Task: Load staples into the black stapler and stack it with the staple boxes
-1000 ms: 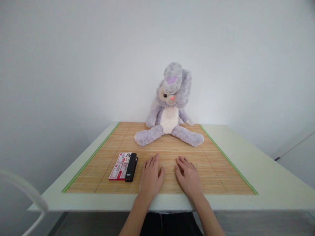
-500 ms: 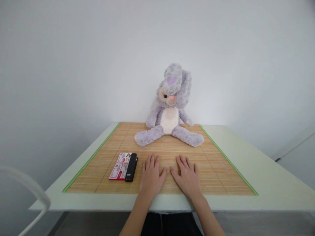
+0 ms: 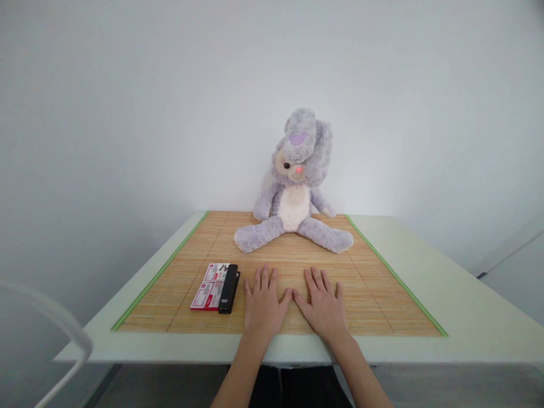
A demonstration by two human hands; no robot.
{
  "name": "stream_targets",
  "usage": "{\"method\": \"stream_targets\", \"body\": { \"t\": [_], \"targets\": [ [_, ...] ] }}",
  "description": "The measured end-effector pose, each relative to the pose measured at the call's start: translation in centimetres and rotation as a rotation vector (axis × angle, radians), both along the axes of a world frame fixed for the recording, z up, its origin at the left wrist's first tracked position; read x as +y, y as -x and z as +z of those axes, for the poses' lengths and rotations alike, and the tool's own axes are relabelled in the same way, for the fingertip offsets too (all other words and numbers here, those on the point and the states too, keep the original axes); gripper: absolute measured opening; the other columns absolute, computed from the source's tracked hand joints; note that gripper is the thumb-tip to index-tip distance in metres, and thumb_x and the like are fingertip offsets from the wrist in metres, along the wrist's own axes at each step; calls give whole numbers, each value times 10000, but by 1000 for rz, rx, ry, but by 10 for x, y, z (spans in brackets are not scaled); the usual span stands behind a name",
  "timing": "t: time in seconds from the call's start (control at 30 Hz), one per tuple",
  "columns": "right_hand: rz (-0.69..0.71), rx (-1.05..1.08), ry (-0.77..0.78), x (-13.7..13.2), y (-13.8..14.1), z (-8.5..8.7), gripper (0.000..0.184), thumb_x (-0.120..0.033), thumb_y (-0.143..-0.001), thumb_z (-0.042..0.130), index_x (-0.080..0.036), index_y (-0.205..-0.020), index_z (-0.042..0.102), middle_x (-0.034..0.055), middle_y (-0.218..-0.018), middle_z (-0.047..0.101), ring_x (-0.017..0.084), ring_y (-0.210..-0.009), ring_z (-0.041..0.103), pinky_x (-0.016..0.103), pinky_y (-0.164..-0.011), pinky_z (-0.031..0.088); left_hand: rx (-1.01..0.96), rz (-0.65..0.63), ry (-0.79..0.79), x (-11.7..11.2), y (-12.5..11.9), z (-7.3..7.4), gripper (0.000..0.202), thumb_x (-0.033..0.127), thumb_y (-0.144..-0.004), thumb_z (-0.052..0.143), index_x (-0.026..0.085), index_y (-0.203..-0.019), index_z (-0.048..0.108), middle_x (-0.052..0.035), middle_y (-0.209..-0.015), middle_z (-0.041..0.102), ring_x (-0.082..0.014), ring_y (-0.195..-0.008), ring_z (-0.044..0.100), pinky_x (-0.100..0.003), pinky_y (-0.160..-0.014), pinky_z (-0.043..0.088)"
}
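Observation:
Both my hands lie palm down on a bamboo mat [image 3: 187, 283], holding nothing. My left hand [image 3: 264, 303] is open with its fingers spread, and its thumb comes close to or touches the other thumb. My right hand [image 3: 325, 309] is open too, fingers fanned out flat. Just left of my left hand lies a black stapler [image 3: 228, 289]. It rests along the right edge of small red and white printed boxes [image 3: 208, 288], which look like staple boxes. The stapler is apart from my fingers.
A lilac plush rabbit [image 3: 294, 209] sits at the far side of the mat against the white wall [image 3: 170, 102], legs spread. The white table [image 3: 459, 317] shows around the mat's green edges. A blurred white cable-like curve [image 3: 63, 323] rises at the lower left.
My left hand has shifted slightly right, so the two thumbs are now nearly together. My right hand stays in place. The whole view has moved very slightly.

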State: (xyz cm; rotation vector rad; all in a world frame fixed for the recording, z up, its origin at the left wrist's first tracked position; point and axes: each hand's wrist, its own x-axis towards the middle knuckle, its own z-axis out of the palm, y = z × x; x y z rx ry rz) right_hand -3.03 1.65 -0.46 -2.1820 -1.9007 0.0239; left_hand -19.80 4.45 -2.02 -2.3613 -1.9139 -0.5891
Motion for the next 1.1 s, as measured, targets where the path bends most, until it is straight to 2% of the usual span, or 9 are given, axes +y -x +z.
{"method": "stream_targets", "body": {
  "t": [0.5,0.7,0.87,1.0,1.1],
  "targets": [
    [14,44,-34,0,-3,-3,709,-609,-997,395,-285,-1623,320,68,-1710,255,352,-1584,177,617,-1247,47,-14,-16,-23,-2,1,1,768,726,-987,321,247,-1582,398,-102,-1689,306,-347,-1579,194,-637,-1258,164],
    [8,34,-77,0,-4,-8,679,-585,-998,407,-303,-1612,341,41,-1699,293,335,-1578,203,609,-1251,65,-23,-49,-43,-15,0,2,699,669,-1007,349,285,-1589,387,-69,-1690,311,-349,-1571,222,-609,-1264,197],
    [-17,59,-46,4,-3,-7,671,-556,-993,407,-299,-1610,344,34,-1704,277,328,-1583,183,631,-1248,32,-33,-95,-34,-30,0,2,634,595,-1028,355,318,-1598,365,-26,-1693,305,-332,-1583,196,-601,-1271,211],
    [-53,178,8,9,15,4,683,-561,-978,425,-220,-1570,426,99,-1688,308,358,-1584,170,677,-1233,52,-19,-125,-26,-43,-1,3,618,526,-1029,382,326,-1612,330,-2,-1702,277,-341,-1587,181,-606,-1273,217],
    [-20,310,4,10,49,17,654,-567,-977,432,-209,-1521,497,126,-1642,393,376,-1585,155,672,-1234,98,3,-179,-23,-53,-6,-1,682,477,-1010,438,351,-1641,215,20,-1708,251,-347,-1595,138,-609,-1276,212]
  ]
}}
